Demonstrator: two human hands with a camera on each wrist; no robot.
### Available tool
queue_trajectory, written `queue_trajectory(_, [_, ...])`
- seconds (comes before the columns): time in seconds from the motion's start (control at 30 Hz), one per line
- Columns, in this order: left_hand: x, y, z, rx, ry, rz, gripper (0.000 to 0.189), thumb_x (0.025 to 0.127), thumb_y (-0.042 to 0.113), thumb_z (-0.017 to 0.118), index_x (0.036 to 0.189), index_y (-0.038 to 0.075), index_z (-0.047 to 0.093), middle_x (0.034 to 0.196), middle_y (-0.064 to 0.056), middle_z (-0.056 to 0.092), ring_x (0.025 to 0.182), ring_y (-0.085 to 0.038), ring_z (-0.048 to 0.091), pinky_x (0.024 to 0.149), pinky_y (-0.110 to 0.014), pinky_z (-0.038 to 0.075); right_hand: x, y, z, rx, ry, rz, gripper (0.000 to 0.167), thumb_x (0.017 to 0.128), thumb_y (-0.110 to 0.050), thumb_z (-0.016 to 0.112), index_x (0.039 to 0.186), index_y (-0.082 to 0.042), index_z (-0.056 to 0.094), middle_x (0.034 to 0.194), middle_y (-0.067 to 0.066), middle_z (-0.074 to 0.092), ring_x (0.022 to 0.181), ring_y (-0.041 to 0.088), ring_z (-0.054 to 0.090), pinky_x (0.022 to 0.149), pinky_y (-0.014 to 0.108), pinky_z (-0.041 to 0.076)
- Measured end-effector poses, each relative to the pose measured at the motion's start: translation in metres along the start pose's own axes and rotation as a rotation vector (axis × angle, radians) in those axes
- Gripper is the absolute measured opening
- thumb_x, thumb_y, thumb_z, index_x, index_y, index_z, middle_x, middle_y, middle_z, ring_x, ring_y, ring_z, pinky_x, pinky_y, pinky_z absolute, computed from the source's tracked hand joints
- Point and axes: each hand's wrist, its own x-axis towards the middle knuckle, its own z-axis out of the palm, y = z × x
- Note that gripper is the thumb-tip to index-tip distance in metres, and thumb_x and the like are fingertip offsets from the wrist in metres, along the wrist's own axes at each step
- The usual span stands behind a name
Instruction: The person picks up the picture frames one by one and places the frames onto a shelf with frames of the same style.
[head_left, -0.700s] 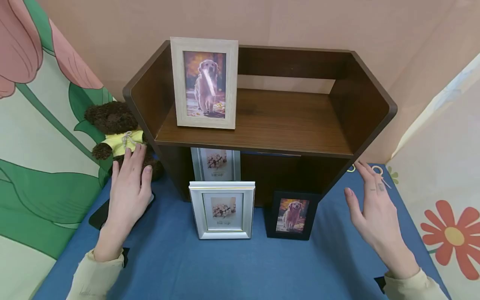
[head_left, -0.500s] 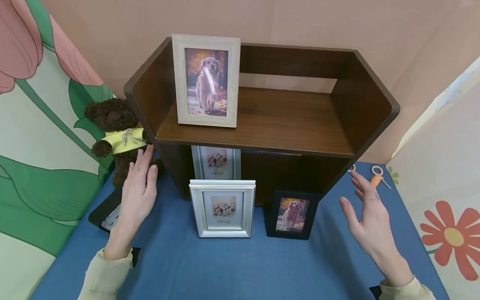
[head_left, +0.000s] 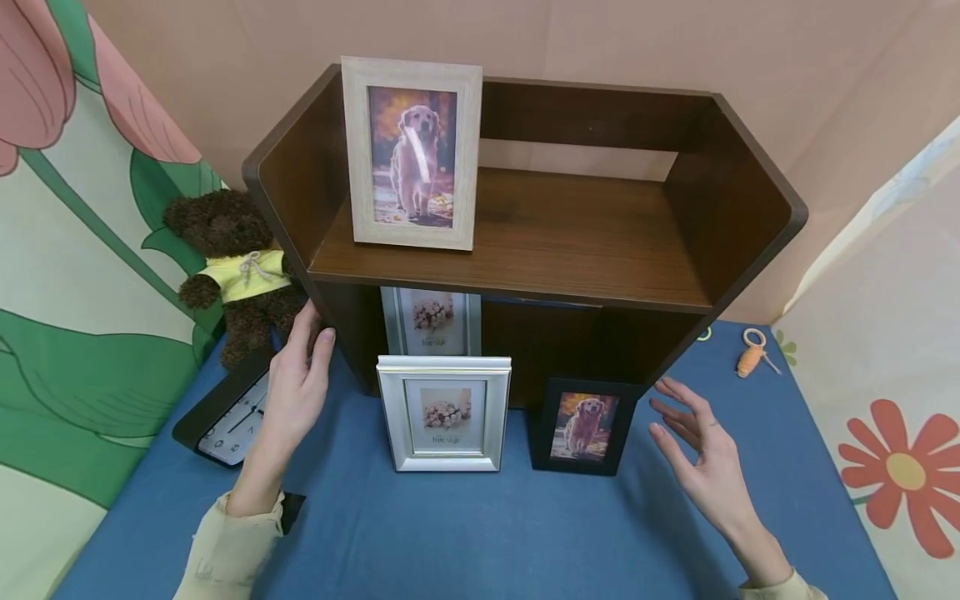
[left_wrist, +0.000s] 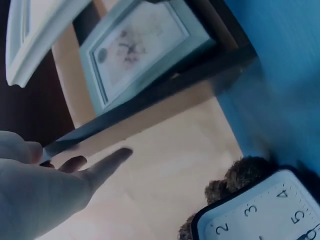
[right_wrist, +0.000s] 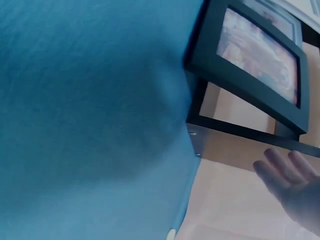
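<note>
A dark brown wooden desktop shelf (head_left: 585,242) stands on the blue-covered worktop (head_left: 450,533), between the person's two hands, which are well apart and hold nothing. The left hand (head_left: 296,387) is at the shelf's left side panel, its fingers extended along the outer face; whether they touch it cannot be told. The right hand (head_left: 705,467), its fingers loosely bent and spread from the thumb, is near the lower right side panel, just beside the black picture frame (head_left: 585,429).

On the upper board, at the left, a whitewashed picture frame (head_left: 412,154) with a dog photo stands upright. A grey-blue picture frame (head_left: 432,321) stands in the lower compartment, partly hidden by the silver picture frame (head_left: 450,417) in front. Left of the shelf sits a brown teddy bear (head_left: 232,283) in a yellow top, with a black-rimmed clock (head_left: 236,425) by its feet. At the far right lies an orange charm (head_left: 750,358) with a ring.
</note>
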Motion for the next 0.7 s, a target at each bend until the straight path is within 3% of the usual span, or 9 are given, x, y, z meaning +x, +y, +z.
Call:
queue_trajectory(0.1, [-0.001,0.000,0.004,-0.048,-0.007,-0.001,0.057,0.117,0.016,0.048,0.171,0.016,0.029,0.167,-0.018,0.041,0.149,-0.040,0.044,0.115,-0.050,0.042,-0.002,0.005,0.003,0.016,-0.004,0.012,0.079,0.095,0.011,0.075,0.162,-0.016,0.045,0.144,0.019,0.061,0.120,-0.002,0.065,0.097,0.009,0.045])
queue_trajectory(0.17, [-0.001,-0.001,0.006,-0.063,-0.008,-0.001,0.059,0.116,0.013,0.048,0.172,0.017,0.028,0.168,-0.018,0.039,0.150,-0.041,0.042,0.115,-0.049,0.041,-0.003,0.007,0.004,0.032,-0.018,0.012,0.080,0.094,0.013,0.074,0.163,-0.014,0.044,0.143,0.020,0.061,0.118,-0.001,0.066,0.096,0.011,0.047])
queue_trajectory(0.37, [-0.001,0.001,0.007,-0.091,0.007,-0.002,0.063,0.114,0.005,0.050,0.172,0.015,0.027,0.168,-0.017,0.039,0.150,-0.042,0.042,0.109,-0.063,0.041,-0.002,0.012,0.008,0.124,-0.075,0.013,0.081,0.096,0.015,0.071,0.165,-0.014,0.039,0.141,0.018,0.061,0.116,0.006,0.071,0.092,0.014,0.052])
queue_trajectory(0.7, [0.001,0.002,0.009,-0.068,0.019,0.002,0.065,0.113,0.000,0.049,0.172,0.017,0.025,0.166,-0.019,0.042,0.144,-0.043,0.050,0.104,-0.061,0.048,-0.002,0.022,0.017,0.208,-0.177,-0.002,0.090,0.096,0.016,0.071,0.170,-0.013,0.027,0.148,0.031,0.054,0.119,-0.002,0.064,0.093,0.015,0.052])
